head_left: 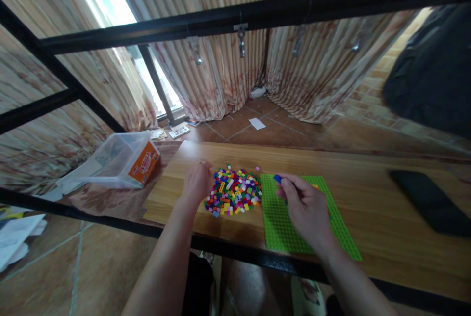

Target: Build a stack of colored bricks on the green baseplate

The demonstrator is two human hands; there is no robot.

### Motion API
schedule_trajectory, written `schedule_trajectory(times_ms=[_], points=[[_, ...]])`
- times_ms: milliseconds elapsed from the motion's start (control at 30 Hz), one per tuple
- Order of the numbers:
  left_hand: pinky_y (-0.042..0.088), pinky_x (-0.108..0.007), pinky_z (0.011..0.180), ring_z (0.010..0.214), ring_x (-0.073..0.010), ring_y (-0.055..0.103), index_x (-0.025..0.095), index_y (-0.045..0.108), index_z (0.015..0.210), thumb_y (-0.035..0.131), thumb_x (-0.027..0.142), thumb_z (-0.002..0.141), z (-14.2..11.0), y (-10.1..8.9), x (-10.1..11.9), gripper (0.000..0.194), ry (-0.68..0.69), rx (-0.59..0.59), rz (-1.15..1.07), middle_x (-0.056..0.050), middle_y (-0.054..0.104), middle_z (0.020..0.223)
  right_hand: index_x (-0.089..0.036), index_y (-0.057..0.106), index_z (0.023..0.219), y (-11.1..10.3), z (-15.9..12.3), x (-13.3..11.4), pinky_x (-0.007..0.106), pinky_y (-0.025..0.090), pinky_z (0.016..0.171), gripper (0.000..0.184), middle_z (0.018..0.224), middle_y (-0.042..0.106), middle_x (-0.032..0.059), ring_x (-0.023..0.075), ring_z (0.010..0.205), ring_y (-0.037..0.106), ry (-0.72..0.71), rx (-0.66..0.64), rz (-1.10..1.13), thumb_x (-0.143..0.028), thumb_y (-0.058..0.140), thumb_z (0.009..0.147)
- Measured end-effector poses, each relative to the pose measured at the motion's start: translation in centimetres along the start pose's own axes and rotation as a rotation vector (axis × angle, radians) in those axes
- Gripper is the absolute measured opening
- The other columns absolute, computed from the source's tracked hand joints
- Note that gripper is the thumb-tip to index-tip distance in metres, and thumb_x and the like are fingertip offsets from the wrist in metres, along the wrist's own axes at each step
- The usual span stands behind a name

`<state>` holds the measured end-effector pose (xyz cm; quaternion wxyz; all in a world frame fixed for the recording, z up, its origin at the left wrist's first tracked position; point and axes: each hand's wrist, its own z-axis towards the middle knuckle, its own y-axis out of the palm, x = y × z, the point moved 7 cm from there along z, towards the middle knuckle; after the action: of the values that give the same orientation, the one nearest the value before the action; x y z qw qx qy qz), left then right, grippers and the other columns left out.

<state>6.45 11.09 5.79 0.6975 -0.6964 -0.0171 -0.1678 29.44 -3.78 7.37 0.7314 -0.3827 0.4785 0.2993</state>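
Right fingers (pixel 290 191) pinch a blue brick (pixel 277 178); I can't tell whether left fingers (pixel 206 164) or bin (pixel 123 173) hold anything.

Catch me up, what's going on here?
The person's right hand holds a blue piece over the green studded plate, where a yellow piece shows past that hand. The left hand is at the left edge of the pile of colored bricks; whether it holds anything is unclear. A clear box stands off to the left.
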Motion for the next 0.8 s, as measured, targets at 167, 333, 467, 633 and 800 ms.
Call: schedule_trajectory(times_ms=[167, 333, 467, 633, 800], points=[[0.037, -0.036, 0.108, 0.123, -0.0198, 0.052, 0.019, 0.062, 0.122, 0.045, 0.021, 0.093, -1.7, 1.8, 10.2, 0.034, 0.548, 0.063, -0.129, -0.008, 0.060, 0.133, -0.019, 0.071, 0.093, -3.8, 1.4, 1.4, 0.026, 0.049, 0.055, 0.028, 0.068, 0.064, -0.0001, 0.0123, 0.058, 0.059, 0.079, 0.190, 0.238, -0.045, 0.061, 0.086], [0.038, -0.046, 0.104, 0.128, -0.0258, 0.045, 0.023, 0.061, 0.120, 0.050, 0.030, 0.092, -2.3, 5.3, 13.7, 0.031, 0.574, -0.058, -0.033, -0.007, 0.054, 0.140, -0.022, 0.071, 0.088, -7.7, 2.5, 4.0, 0.022, 0.050, 0.055, 0.020, 0.075, 0.064, -0.0016, 0.0082, 0.059, 0.056, 0.150, 0.290, 0.517, -0.037, 0.073, 0.075], [0.036, -0.047, 0.101, 0.121, -0.0265, 0.050, 0.021, 0.063, 0.112, 0.048, 0.025, 0.092, -1.8, 6.2, 13.2, 0.026, 0.534, -0.032, 0.044, -0.009, 0.060, 0.128, -0.022, 0.073, 0.086, -9.5, 2.1, 5.5, 0.020, 0.052, 0.057, 0.021, 0.078, 0.065, -0.0006, 0.0080, 0.064, 0.059, 0.270, 0.251, 0.617, -0.034, 0.078, 0.070], [0.035, -0.046, 0.099, 0.113, -0.0261, 0.052, 0.019, 0.066, 0.100, 0.047, 0.025, 0.092, -1.7, 5.8, 12.6, 0.022, 0.511, -0.014, 0.095, -0.008, 0.065, 0.115, -0.021, 0.074, 0.086, -10.2, 1.2, 6.3, 0.020, 0.054, 0.058, 0.026, 0.075, 0.068, -0.0007, 0.0082, 0.063, 0.061, 0.346, 0.196, 0.586, -0.029, 0.082, 0.063], [0.035, -0.047, 0.100, 0.112, -0.0275, 0.052, 0.019, 0.068, 0.096, 0.046, 0.025, 0.092, -2.2, 4.9, 13.0, 0.022, 0.517, 0.019, 0.091, -0.010, 0.066, 0.113, -0.019, 0.074, 0.089, -9.2, 0.5, 6.3, 0.026, 0.055, 0.059, 0.024, 0.073, 0.071, 0.0014, 0.0120, 0.060, 0.063, 0.308, 0.097, 0.263, -0.035, 0.075, 0.071]])
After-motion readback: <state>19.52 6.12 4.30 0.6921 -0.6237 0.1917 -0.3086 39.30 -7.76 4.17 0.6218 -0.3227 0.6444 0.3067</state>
